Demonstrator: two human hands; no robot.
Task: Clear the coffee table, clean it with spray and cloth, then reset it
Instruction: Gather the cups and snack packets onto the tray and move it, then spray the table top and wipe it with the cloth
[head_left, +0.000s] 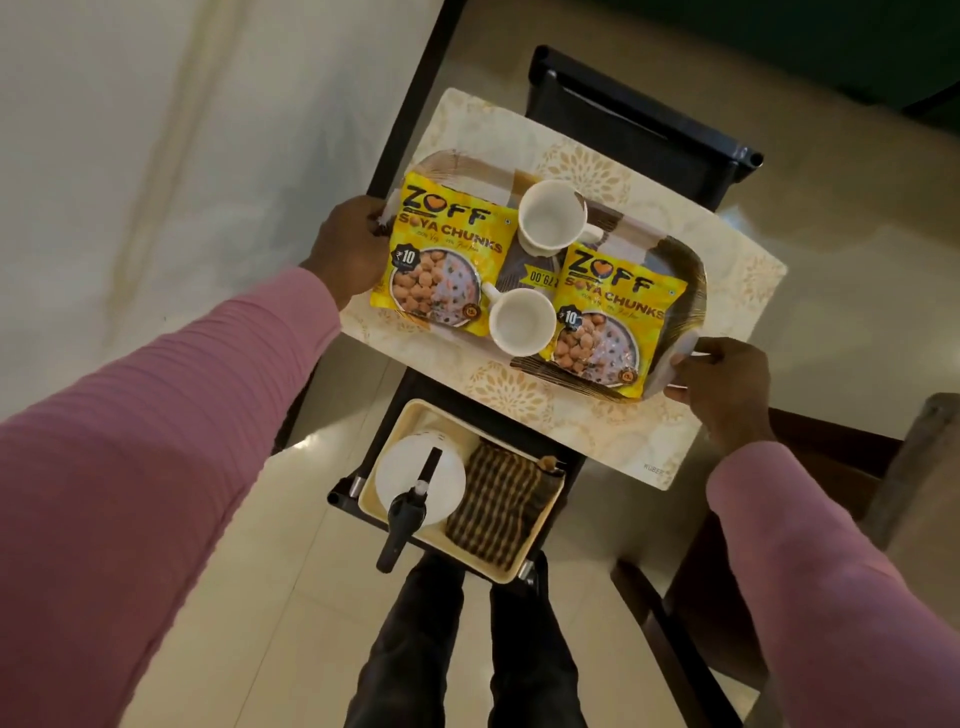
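Tray (693, 266) between left hand (345, 250), right hand (727, 387)

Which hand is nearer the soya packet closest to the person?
Right. The right hand grips the tray beside that soya packet; the left hand grips the opposite end.

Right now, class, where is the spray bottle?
In the head view, low and centre: the spray bottle sits in the cream tray, left of the striped cloth, nearer the person than the serving tray.
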